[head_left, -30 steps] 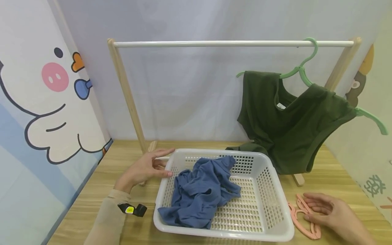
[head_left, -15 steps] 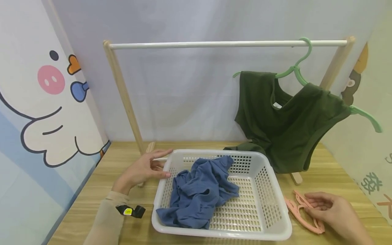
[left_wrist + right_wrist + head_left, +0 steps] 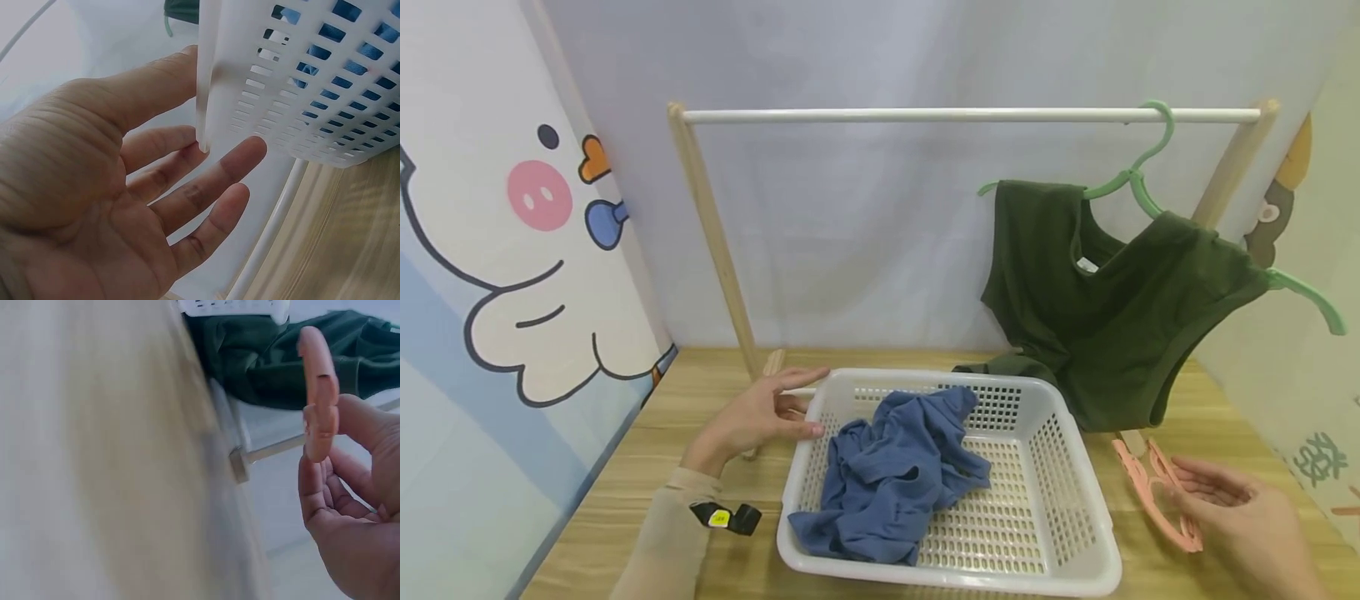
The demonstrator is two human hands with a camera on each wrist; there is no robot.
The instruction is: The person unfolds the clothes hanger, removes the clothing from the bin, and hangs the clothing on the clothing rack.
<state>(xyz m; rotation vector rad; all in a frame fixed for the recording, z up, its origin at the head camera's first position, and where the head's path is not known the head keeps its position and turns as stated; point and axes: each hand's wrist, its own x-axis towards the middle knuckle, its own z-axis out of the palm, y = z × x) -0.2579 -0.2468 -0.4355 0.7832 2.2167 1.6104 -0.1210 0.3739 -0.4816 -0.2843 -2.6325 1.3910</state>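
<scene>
A white perforated basket stands on the wooden table with a crumpled blue garment in its left part. My left hand holds its left rim near the far corner, thumb over the edge; in the left wrist view the outer fingers are spread below. To the right of the basket, my right hand pinches a folded pink-orange clothes hanger by its near side. The right wrist view shows the hanger edge-on between thumb and fingers, the fingers loosely bent.
Behind the basket stands a drying rack with a white bar and wooden legs. On its right hangs a dark green sleeveless top on a green hanger; its lower part droops to the table behind the basket.
My right hand has brought the pink-orange hanger slightly away from me and tilted it more onto its edge. The left hand stays on the basket rim; the view shifts slightly.
</scene>
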